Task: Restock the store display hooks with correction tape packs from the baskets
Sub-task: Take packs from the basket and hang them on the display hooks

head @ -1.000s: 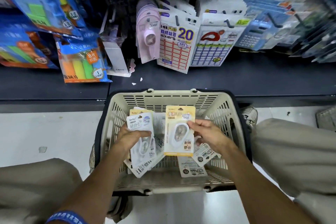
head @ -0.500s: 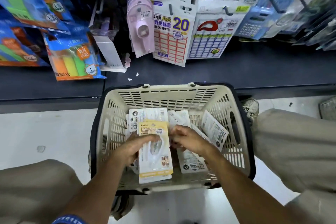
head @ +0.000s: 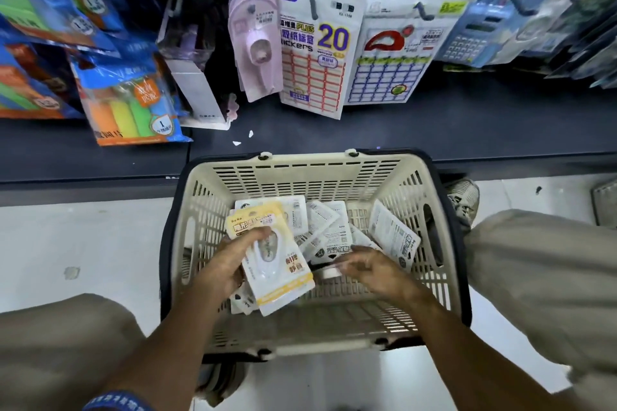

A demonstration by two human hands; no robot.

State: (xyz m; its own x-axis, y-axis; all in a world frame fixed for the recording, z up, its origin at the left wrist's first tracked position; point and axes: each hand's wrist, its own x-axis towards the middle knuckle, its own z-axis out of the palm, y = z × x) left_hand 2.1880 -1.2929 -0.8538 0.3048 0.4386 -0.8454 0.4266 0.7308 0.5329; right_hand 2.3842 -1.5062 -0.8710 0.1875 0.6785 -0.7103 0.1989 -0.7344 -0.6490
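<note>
A cream plastic basket (head: 314, 173) stands on the floor between my knees, with several correction tape packs (head: 394, 237) lying loose inside. My left hand (head: 230, 260) grips a stack of packs, a yellow-edged correction tape pack (head: 283, 280) on top, thumb across its face. My right hand (head: 370, 269) is low in the basket, fingers curled round a small white pack (head: 329, 272) at its fingertips; that part is blurred. Pink correction tape packs (head: 257, 43) hang on a display hook above the basket.
Sticker label packs (head: 314, 53) and grid label packs (head: 390, 57) hang right of the pink ones, calculators (head: 474, 33) further right. Sticky-note packs (head: 130, 100) hang at left. A dark shelf base (head: 467, 130) runs behind the basket. My knees flank the basket.
My right hand let the yellow pack go onto the left hand's stack, then reached lower and right in the basket onto another pack. The left hand's stack tilted and shifted slightly right.
</note>
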